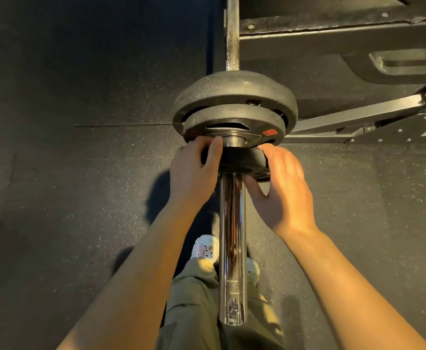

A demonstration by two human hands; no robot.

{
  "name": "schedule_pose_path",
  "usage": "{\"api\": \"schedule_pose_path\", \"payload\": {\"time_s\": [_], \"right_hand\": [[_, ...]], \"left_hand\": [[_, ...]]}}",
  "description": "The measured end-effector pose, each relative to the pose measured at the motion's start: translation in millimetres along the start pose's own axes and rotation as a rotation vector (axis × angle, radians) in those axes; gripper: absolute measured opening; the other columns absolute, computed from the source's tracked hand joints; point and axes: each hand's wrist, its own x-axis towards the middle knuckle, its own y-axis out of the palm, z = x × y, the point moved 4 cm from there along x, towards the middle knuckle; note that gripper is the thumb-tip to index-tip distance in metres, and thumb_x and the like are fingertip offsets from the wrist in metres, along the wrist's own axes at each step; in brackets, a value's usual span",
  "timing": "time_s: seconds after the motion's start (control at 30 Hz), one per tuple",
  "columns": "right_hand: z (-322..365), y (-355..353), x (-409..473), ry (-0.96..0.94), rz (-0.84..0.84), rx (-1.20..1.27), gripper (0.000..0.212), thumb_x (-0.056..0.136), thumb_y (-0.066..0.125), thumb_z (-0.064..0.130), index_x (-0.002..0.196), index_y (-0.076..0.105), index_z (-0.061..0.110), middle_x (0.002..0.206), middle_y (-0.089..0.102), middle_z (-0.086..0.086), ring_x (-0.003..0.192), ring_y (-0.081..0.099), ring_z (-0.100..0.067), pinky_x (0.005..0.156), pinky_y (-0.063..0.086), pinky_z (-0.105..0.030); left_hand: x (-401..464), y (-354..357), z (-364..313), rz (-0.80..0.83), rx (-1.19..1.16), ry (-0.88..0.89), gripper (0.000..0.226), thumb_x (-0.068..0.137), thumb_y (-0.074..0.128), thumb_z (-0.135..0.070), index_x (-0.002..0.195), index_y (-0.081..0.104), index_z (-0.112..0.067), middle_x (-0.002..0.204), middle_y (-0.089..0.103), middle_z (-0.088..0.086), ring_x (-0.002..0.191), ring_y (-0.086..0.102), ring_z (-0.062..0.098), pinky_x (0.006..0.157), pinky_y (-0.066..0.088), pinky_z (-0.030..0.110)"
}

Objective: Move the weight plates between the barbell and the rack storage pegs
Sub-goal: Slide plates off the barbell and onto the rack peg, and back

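my left hand (194,168) and right hand (283,188) grip the small black round plate (239,160) on the chrome barbell sleeve (232,248); next, probably a straight, level slide.

A glossy chromed metal barbell sleeve (232,248) is seen; the weight plates (234,97) are coated in matt, rough black rubber (floor (80,198) likewise speckled rubber).

plates (234,102) black, red label | sleeve (232,248) chrome | floor (80,185) speckled black
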Motion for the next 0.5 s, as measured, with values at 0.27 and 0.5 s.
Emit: {"api": "schedule_pose_path", "payload": {"time_s": [0.27, 0.5], "right_hand": [[-35, 19, -3, 0.066, -0.046, 0.122, 0.046, 0.089, 0.054, 0.037, 0.129, 0.043, 0.016, 0.119, 0.051, -0.003, 0.109, 0.05, -0.02, 0.085, 0.046, -0.039], [-56, 33, -15, 0.277, 0.046, 0.23, 0.042, 0.095, 0.051, 0.037, 0.13, 0.03, 0.026, 0.123, 0.051, -0.001, 0.106, 0.055, -0.026, 0.08, 0.045, -0.042]], "left_hand": [[11, 12, -33, 0.186, 0.525, 0.497, 0.053, 0.094, 0.029, -0.056, 0.098, 0.064, -0.017, 0.093, 0.064, 0.0, 0.087, 0.058, 0.014, 0.069, 0.039, 0.023], [5, 36, -48, -0.036, 0.596, 0.61, 0.037, 0.095, 0.043, -0.034, 0.077, 0.068, -0.014, 0.071, 0.066, 0.0, 0.063, 0.057, 0.014, 0.053, 0.031, 0.018]]}}
